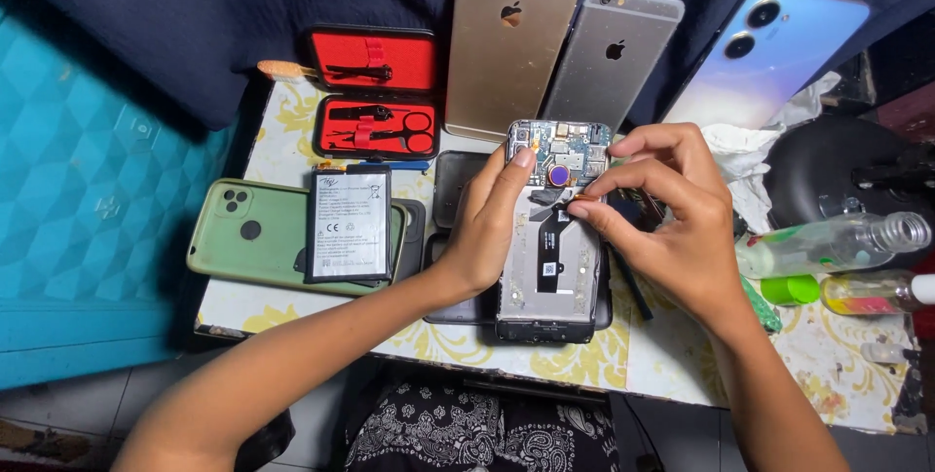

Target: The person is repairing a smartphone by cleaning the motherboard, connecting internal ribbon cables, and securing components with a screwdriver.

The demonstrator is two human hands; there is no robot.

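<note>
left hand grips opened phone, right hand pinches its black flex strip; white-labelled black battery lies left.

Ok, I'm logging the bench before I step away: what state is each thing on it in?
Opened phone: back cover off, circuit board and flex cable exposed.
Left hand: steadying the phone's left edge.
Right hand: fingertips pinching at the flex cable.
Loose battery: out, lying on the green phone.
Tool case: open, scissors inside.
Clear bottle: lying on its side.
</note>
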